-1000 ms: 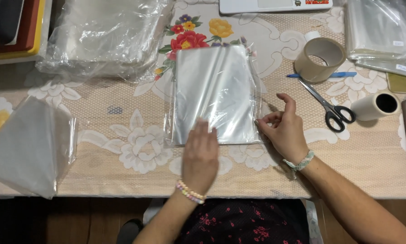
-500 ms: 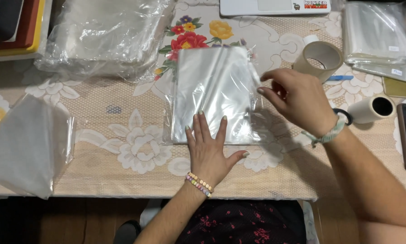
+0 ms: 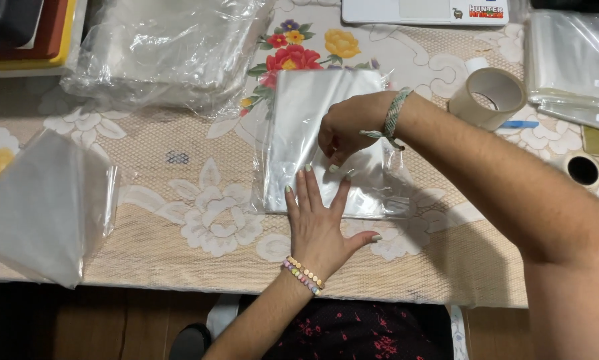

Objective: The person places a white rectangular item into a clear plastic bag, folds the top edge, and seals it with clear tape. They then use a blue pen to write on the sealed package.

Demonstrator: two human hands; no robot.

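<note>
A clear plastic bag (image 3: 299, 120) lies flat on the floral tablecloth (image 3: 199, 200), in front of me. My left hand (image 3: 319, 227) rests palm down on the bag's near edge, fingers spread, with a bead bracelet at the wrist. My right hand (image 3: 349, 130) reaches across from the right over the middle of the bag. Its fingers are curled, the tips pinched on the plastic just above my left fingertips. A woven band sits on that wrist. My right arm hides the bag's right edge.
A tape roll (image 3: 489, 97) and a blue pen (image 3: 519, 125) lie right of the bag, and a smaller roll (image 3: 583, 170) lies further right. Heaped clear bags (image 3: 166, 47) sit at back left, stacked sleeves (image 3: 569, 60) at back right, a folded plastic sheet (image 3: 39, 207) at left.
My right hand has moved from the bag's near right corner up along its right edge and then left over its middle. My left hand has shifted slightly right and spread its fingers.
</note>
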